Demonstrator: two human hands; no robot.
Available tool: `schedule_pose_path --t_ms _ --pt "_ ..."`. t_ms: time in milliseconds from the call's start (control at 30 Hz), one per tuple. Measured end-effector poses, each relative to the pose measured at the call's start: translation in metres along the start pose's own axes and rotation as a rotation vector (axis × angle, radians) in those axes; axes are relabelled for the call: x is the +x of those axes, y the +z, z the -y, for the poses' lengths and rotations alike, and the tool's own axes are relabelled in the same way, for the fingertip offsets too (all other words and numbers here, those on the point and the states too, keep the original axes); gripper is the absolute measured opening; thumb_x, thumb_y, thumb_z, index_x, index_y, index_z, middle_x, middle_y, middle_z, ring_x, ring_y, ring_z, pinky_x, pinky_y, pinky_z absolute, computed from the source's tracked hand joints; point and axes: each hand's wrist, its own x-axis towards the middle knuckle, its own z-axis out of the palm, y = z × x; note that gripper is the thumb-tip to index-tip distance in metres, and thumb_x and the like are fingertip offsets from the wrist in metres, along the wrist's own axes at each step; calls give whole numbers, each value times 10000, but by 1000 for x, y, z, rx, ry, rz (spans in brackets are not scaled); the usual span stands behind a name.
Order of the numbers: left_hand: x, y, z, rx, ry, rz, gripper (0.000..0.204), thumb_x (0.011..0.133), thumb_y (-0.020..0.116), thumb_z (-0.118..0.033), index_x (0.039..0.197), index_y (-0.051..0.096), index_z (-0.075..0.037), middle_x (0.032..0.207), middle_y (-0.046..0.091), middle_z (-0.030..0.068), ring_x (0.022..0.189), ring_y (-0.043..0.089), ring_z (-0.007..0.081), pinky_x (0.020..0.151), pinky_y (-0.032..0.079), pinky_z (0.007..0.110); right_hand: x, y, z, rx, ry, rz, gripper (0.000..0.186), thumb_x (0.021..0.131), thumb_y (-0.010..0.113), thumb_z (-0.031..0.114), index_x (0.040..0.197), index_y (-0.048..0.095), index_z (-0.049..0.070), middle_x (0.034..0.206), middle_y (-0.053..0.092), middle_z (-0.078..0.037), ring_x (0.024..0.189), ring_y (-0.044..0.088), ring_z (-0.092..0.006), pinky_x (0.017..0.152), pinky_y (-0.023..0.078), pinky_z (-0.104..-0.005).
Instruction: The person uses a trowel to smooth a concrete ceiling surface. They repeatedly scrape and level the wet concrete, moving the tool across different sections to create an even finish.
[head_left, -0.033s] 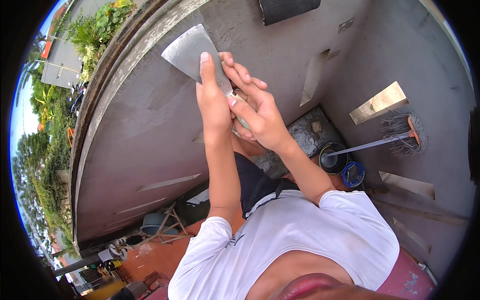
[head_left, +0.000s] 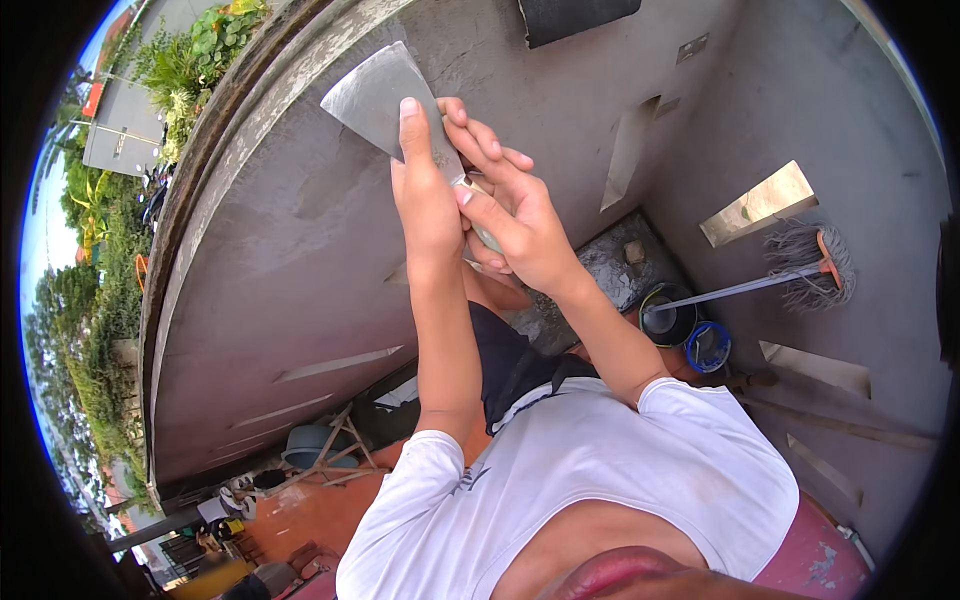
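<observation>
A wide metal scraper point(head_left: 372, 98) with a flared blade and a pale handle point(head_left: 482, 236) is held up in front of the grey wall. My left hand point(head_left: 428, 205) is closed on the scraper, its thumb lying on the blade's face. My right hand point(head_left: 515, 220) is wrapped round the handle, its thumb near the blade's neck and its upper fingers beside the blade's edge.
A grey wall point(head_left: 270, 250) with slots curves around me, plants point(head_left: 200, 55) beyond its top. At right a mop point(head_left: 815, 265) leans from a black bucket point(head_left: 668, 330), beside a blue bucket point(head_left: 708, 347). A wooden stand point(head_left: 340, 450) and grey basin point(head_left: 300, 448) are at lower left.
Both my hands and the scraper have shifted very slightly upward; the grip looks the same.
</observation>
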Motion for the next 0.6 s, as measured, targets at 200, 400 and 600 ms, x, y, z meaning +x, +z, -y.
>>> schedule_pose_path --t_ms 200,400,600 --pt "9 7 -18 -14 19 -19 436 1058 328 -449 975 513 -63 699 515 60 635 655 294 593 551 406 12 11 21 63 7 35 570 978 539 72 1526 386 39 811 551 -8 542 377 -34 444 309 -220" --pt "8 2 -6 37 -17 -4 429 1054 337 -441 974 529 -66 691 532 64 622 655 276 578 546 383 5 0 1 35 -8 -15 562 979 526 67 1522 386 24 811 534 -14 533 376 -35 443 311 -216" --pt "15 4 -21 2 19 14 431 1057 334 -438 963 529 -65 691 519 58 616 655 277 561 549 369 14 13 14 97 3 4 552 993 527 89 1524 386 37 884 559 -24 505 377 -34 441 331 -210"
